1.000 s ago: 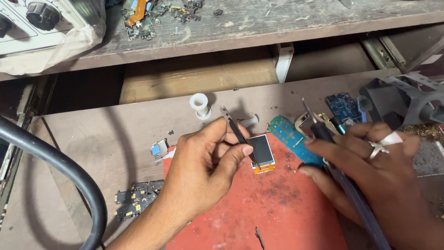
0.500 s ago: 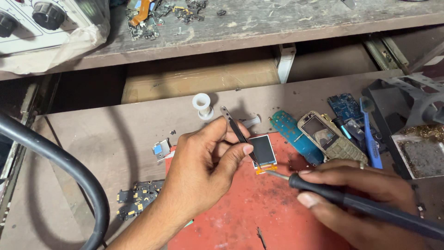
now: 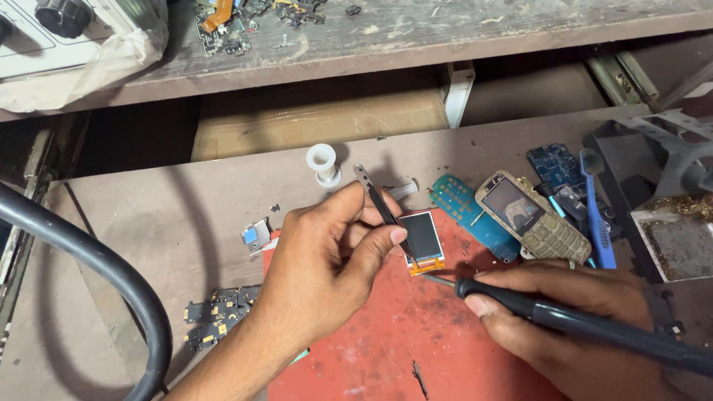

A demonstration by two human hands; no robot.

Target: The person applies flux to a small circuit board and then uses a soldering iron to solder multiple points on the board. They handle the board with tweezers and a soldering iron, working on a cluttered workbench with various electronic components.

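Red mat (image 3: 386,349): left hand (image 3: 327,260) pinches tweezers (image 3: 382,212) on small screen (image 3: 423,238); right hand (image 3: 564,319) grips soldering iron (image 3: 579,323)

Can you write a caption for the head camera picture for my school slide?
Left hand pins a small screen with tweezers while right hand brings a soldering iron to it.

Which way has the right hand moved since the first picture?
Yes: the right hand, holding the soldering iron, has dropped from beside the teal circuit board to below it, towards the small display.

Glossy glass screen (image 3: 422,236); shiny metal tweezers (image 3: 382,212); matt black plastic iron handle (image 3: 587,327). Red mat (image 3: 386,349) rubbery, scuffed; wooden shelf (image 3: 445,33) rough.
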